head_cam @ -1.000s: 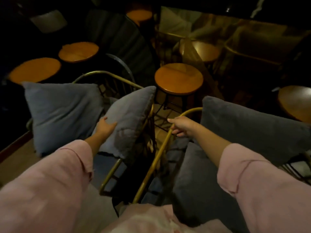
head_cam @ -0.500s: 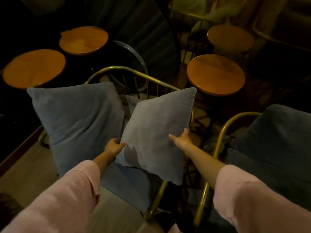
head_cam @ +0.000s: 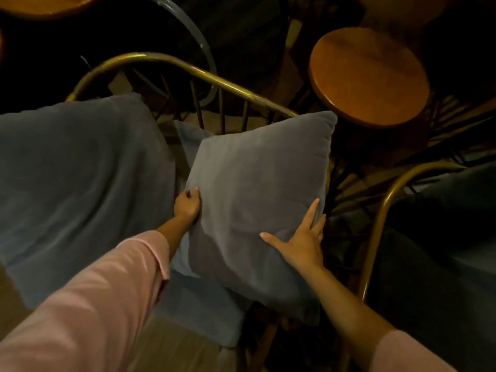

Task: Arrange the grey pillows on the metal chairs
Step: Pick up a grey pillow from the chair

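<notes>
Head view, read left to right. Large pillow point(head_cam: 80, 183): a soft, plush, grey-blue square that slumps against the left side of the chair point(head_cam: 171, 63), its cover creased in broad folds; it appears already set in place. Left hand point(head_cam: 187, 204): curled around the left edge of the small pillow point(head_cam: 257, 200), fingers tucked behind the fabric, grasping it so the cushion can be steered rather than merely pushed. A pink sleeve point(head_cam: 88, 304) covers the forearm. Small pillow: a grey, velvety square with piped seams and pointed corners, tilted so one corner rises toward the brass-coloured rail; it lies over the seat cushion point(head_cam: 204, 312) on the right half of the chair, just beside the large pillow. Chair: a curved metal tube back with thin dark spindles, rigid and smooth, which serves as the backstop for both cushions. Right hand point(head_cam: 303, 242): open and flat, fingers spread on the lower right face of the small pillow, pressing rather than gripping, probably to seat it against the frame. Stool point(head_cam: 367, 76): round, glossy wooden top, beyond the chair. Far right: a second chair point(head_cam: 375, 232) of the same tube, holding a dark pillow point(head_cam: 442, 237) in deep shadow.
</notes>
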The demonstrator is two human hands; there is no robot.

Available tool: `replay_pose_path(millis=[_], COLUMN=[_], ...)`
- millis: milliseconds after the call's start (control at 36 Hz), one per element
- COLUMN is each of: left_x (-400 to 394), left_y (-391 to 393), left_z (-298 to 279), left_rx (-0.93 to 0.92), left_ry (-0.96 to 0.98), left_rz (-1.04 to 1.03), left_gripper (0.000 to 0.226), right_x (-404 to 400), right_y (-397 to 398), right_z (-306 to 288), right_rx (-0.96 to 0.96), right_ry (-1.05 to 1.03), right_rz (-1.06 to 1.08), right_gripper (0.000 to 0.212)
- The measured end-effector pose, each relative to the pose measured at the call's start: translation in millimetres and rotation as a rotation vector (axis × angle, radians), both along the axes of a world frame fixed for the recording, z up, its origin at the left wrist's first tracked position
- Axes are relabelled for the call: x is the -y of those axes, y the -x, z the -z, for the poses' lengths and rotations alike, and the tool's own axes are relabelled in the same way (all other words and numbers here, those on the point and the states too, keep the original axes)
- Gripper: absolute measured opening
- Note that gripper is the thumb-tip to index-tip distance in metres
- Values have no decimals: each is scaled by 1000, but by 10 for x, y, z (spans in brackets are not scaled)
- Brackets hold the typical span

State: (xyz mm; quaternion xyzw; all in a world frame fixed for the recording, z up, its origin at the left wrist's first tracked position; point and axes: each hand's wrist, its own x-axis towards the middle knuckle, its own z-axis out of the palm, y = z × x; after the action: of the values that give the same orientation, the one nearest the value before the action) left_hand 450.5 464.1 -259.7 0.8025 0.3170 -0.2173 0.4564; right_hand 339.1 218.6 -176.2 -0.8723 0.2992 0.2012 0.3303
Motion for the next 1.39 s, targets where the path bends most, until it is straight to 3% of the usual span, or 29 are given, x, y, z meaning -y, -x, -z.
replay_pose_path(millis=[139,333,444,583,778,1056,1139,1389], left_x=[-18,-137,-99,-110,-301,-440,-198,1290], left_y=[-308,-648,-669,-480,-75,442,664,1594], left_z=[256,457,445,297,-261,-1544,-1894,-2270], left_rx=[81,-28,-34,-33,133,632,718,805], left_ry=[107,278,317,130,71,-370,-400,-397], left_rz=[36,16,-134,-188,-236,77,148,240], left_gripper=[59,117,111,67,45,53,56,52], right_x=[30,74,94,129,161,409,675,1983], right_y=[43,45,58,72,279,616,860,2090], right_z=[99,169,161,107,-132,-614,-784,-1232], right_rx=[120,157,189,235,364,405,450,563], right_ry=[11,-4,-55,-157,-296,-458,-453,-387], right_rz=[4,-18,-9,14,86,266,297,349], right_gripper=[152,144,138,136,126,115,104,105])
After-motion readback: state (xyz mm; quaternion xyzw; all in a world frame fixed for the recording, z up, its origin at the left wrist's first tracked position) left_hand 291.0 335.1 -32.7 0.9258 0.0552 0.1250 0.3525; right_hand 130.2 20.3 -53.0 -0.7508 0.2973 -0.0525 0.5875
